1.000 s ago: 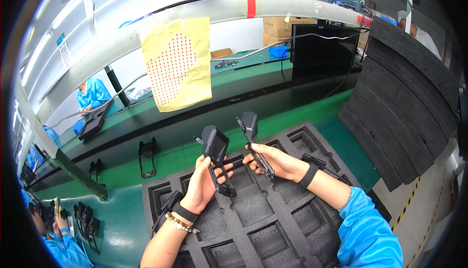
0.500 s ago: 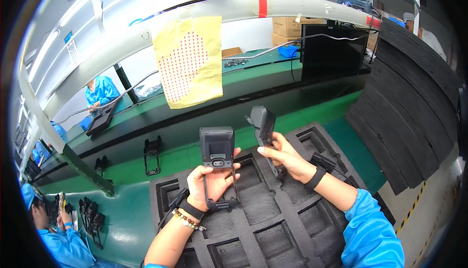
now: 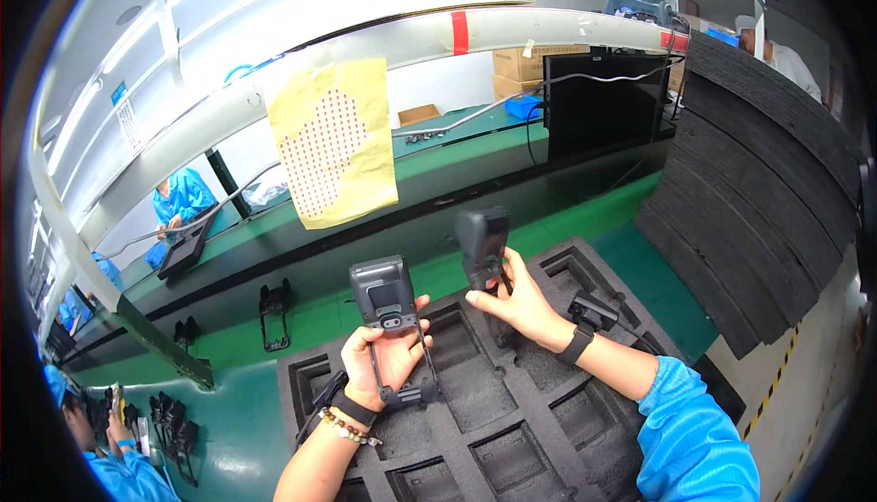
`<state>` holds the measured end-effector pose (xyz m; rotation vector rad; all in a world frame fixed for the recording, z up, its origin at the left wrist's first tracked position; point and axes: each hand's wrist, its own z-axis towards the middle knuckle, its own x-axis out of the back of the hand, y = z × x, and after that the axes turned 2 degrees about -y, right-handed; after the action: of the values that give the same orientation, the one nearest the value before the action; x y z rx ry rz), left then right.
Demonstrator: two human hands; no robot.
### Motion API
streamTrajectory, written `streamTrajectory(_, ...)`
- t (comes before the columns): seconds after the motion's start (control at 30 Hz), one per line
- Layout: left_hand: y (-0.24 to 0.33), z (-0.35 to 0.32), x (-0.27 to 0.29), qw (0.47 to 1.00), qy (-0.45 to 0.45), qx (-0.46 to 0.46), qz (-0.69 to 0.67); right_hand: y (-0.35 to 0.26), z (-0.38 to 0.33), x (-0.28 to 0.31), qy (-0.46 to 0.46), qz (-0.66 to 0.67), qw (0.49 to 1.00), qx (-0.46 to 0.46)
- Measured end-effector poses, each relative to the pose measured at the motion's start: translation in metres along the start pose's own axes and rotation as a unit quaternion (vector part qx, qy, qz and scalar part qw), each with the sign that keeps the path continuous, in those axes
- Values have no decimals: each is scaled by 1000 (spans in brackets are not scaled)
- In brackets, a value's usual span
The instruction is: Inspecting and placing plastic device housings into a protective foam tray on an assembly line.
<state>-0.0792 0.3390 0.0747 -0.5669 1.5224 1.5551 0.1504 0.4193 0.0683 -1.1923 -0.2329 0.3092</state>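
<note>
My left hand (image 3: 388,365) grips a black plastic device housing (image 3: 382,290), a boxy head above a slim open frame, held upright with a small two-hole panel facing me. My right hand (image 3: 528,306) holds a second, similar black housing (image 3: 482,235), its thumb and fingers around the lower part; this one is turned, and slightly blurred. Both housings are apart from each other, above a dark foam tray (image 3: 459,443) with several rectangular recesses. Black straps circle both wrists, and a beaded bracelet (image 3: 345,426) sits on the left one.
Behind the tray runs a green-edged bench with a yellow sheet (image 3: 338,150) hanging from a white rail. More black frames (image 3: 274,315) stand left of the tray. Stacked dark foam sheets (image 3: 749,200) rise at right. A co-worker in blue (image 3: 128,465) sits at lower left.
The view has shifted a little. My right hand has turned its housing, so a broader face shows now. The left housing is tilted slightly. Both hands keep their holds.
</note>
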Motion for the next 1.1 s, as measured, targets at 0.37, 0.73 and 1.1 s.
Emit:
streamTrajectory(0.37, 25, 30, 13, 985, 143, -21, 97, 17, 17, 25, -77, 367, 895, -243)
streamTrajectory(0.73, 55, 151, 109, 694, 321, 88, 638, 26, 21, 28, -91, 387, 879, -265)
streamTrajectory(1.1, 33, 188, 118, 445, 292, 192, 825, 11, 23, 25, -118, 358, 888, -264)
